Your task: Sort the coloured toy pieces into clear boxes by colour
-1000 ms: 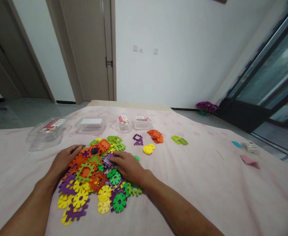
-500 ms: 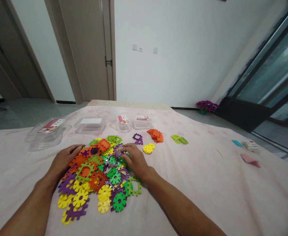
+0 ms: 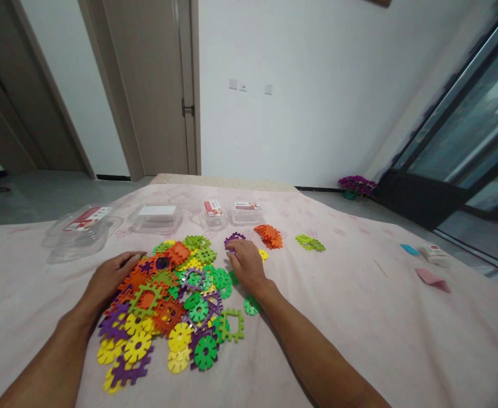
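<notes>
A heap of plastic interlocking pieces (image 3: 147, 297) lies in front of me: orange, purple and lime squares, yellow and green notched discs. At its left edge rests my left hand (image 3: 113, 275), fingers stretched out along the pieces and holding nothing that I can see. My right hand (image 3: 247, 265) is beyond the heap's right side, its fingers bent over a purple square piece (image 3: 234, 237) at the small purple group. The fingertips partly hide that piece. Right behind the hand, a yellow disc (image 3: 264, 255) is mostly covered. A green disc (image 3: 251, 306) lies beside my right wrist.
Stacked orange pieces (image 3: 269, 236) and lime pieces (image 3: 310, 243) lie farther right. Clear plastic boxes (image 3: 155, 218) line the far side of the pink sheet (image 3: 337, 317). A thin stick (image 3: 380, 267), a pink cloth (image 3: 432, 279) and a white packet (image 3: 434, 254) are at right.
My right hand has moved away and to the right from the heap to the small purple group, and a purple piece has gone from the heap. The left hand has stayed put.
</notes>
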A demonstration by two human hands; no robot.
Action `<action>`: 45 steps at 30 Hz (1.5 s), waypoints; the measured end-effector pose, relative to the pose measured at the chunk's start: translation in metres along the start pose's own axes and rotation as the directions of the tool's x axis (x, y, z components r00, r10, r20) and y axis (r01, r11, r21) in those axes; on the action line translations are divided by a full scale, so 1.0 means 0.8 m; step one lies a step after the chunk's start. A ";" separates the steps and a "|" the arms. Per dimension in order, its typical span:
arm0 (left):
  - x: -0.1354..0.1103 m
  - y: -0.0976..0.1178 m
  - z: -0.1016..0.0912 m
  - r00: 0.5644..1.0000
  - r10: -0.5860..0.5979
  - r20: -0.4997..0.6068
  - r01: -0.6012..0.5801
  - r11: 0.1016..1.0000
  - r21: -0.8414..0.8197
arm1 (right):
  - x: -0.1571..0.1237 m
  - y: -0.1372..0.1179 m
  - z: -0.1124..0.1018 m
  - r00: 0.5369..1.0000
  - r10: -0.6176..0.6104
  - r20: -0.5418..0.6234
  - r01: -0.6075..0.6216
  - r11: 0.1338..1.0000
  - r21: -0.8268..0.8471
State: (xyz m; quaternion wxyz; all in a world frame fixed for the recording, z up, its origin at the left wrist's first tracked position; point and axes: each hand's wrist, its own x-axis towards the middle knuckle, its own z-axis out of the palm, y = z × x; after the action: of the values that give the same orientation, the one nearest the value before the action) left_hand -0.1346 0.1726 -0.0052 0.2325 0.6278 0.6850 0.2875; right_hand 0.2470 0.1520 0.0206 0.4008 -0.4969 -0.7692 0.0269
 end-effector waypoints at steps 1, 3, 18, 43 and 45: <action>0.000 0.000 0.000 1.000 -0.002 0.000 0.002 1.000 -0.002 | -0.002 -0.010 0.001 0.999 -0.045 0.031 0.043 0.998 0.048; 0.000 0.000 0.000 1.000 -0.001 -0.002 0.001 1.000 -0.002 | -0.007 -0.031 0.004 0.986 -0.131 0.108 0.116 0.984 0.134; 0.002 -0.002 0.002 0.999 0.022 -0.025 -0.022 1.000 -0.004 | -0.027 -0.068 0.015 0.906 -0.204 0.370 0.176 0.978 0.108; -0.001 0.004 0.000 0.999 0.025 -0.048 -0.026 0.999 -0.025 | -0.017 -0.042 0.018 0.986 -0.111 0.125 0.095 0.987 0.126; 0.000 0.001 0.001 0.999 0.026 -0.048 -0.027 0.999 -0.022 | -0.010 -0.030 0.013 0.997 -0.057 0.054 0.053 0.995 0.082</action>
State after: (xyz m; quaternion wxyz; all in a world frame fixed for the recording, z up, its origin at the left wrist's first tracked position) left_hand -0.1336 0.1725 -0.0052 0.2193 0.6271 0.6787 0.3131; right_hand 0.2239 0.1376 0.0195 0.3995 -0.4579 -0.7919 0.0609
